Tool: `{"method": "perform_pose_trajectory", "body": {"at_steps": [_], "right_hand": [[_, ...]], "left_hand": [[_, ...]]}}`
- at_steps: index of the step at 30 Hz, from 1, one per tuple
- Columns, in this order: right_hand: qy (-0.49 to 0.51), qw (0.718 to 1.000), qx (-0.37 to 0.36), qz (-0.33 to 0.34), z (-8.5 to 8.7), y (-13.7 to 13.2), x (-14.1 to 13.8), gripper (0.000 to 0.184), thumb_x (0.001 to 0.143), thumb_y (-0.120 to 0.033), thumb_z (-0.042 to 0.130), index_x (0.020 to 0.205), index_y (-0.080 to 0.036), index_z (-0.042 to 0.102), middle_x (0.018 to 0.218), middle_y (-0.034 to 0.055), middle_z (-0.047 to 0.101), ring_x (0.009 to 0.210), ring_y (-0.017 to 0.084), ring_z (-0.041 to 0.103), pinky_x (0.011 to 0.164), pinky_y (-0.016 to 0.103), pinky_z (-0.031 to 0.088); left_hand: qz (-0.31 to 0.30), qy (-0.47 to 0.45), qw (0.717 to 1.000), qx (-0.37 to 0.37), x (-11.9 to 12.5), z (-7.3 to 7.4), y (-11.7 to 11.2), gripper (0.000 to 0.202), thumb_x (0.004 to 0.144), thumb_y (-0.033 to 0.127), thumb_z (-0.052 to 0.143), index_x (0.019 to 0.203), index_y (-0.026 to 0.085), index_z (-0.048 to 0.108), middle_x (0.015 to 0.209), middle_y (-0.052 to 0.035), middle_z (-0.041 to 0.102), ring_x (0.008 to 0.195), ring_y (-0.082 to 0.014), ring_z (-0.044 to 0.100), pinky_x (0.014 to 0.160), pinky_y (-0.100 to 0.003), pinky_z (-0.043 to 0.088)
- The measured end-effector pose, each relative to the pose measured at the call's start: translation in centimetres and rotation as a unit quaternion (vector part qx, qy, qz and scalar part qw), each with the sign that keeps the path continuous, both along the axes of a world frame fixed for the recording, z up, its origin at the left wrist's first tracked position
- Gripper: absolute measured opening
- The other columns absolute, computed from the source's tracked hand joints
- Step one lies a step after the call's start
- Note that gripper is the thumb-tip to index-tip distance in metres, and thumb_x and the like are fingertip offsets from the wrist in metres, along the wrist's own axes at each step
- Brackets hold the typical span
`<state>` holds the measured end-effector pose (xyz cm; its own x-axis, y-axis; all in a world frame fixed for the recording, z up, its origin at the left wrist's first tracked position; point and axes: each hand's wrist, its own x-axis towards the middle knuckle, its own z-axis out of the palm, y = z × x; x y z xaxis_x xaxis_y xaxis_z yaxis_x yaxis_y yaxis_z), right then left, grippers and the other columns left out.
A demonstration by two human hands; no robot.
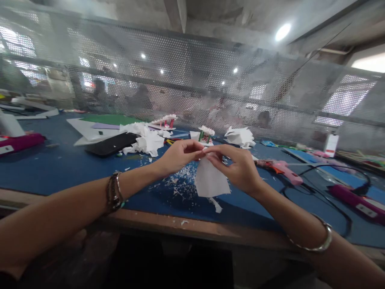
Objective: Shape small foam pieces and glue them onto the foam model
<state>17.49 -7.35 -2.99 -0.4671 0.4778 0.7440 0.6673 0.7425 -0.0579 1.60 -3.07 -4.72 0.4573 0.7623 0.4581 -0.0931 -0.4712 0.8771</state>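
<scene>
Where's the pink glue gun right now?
In the head view, the pink glue gun lies on the blue tabletop, just right of the right hand and left of the nearby purple object.

Blue tabletop [69,168], brown front edge [162,222], scattered white flecks [186,176], crumpled white paper [150,142], black slab [111,145], pink glue gun [287,171]

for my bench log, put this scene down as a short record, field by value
right hand: pinching white paper near its top
left hand: fingertips meeting the right hand's at the paper's top, exact grip unclear
paper: hanging above the table
table: blue top, white scraps scattered below the hands
left side: black phone-like slab beside crumpled paper
right side: pink glue gun
behind: mesh screen
</scene>
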Motion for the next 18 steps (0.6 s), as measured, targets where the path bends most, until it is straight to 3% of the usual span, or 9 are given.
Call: {"method": "perform_pose_trajectory", "body": {"at_steps": [5, 10, 18], "right_hand": [[-0.016, 1.000, 0.002, -0.016, 0.17, 0.26, 0.36, 0.018, 0.074, -0.022, 0.052, 0.089, -0.018, 0.061, 0.075, -0.0008, 0.066, 0.062, 0.008, 0.057, 0.060, 0.020, 0.044], [-0.039, 0.998, 0.059, 0.007, 0.13, 0.36, 0.59, 0.013, 0.076, -0.019, 0.050, 0.082, -0.019, 0.061, 0.078, -0.0006, 0.067, 0.069, 0.009, 0.060, 0.064, 0.020, 0.045], [-0.157, 0.975, 0.152, -0.029, 0.05, 0.63, 0.80, 0.021, 0.083, -0.024, 0.038, 0.078, -0.017, 0.057, 0.068, 0.0023, 0.060, 0.063, 0.011, 0.051, 0.059, 0.023, 0.042]], "left_hand": [[-0.016, 0.003, 1.000, -0.002, -0.09, -0.24, 0.35, 0.011, 0.064, 0.022, 0.059, 0.066, 0.012, 0.055, 0.061, 0.0018, 0.054, 0.058, -0.0060, 0.049, 0.059, -0.019, 0.040], [-0.037, 0.016, 0.999, 0.001, -0.12, -0.27, 0.48, 0.010, 0.067, 0.021, 0.056, 0.071, 0.012, 0.056, 0.063, 0.0020, 0.055, 0.059, -0.0054, 0.049, 0.061, -0.019, 0.040], [-0.028, 0.051, 0.997, 0.045, 0.08, -0.15, 0.34, 0.006, 0.067, 0.016, 0.054, 0.070, 0.011, 0.055, 0.060, 0.0018, 0.055, 0.055, -0.0045, 0.048, 0.054, -0.016, 0.039]]}}
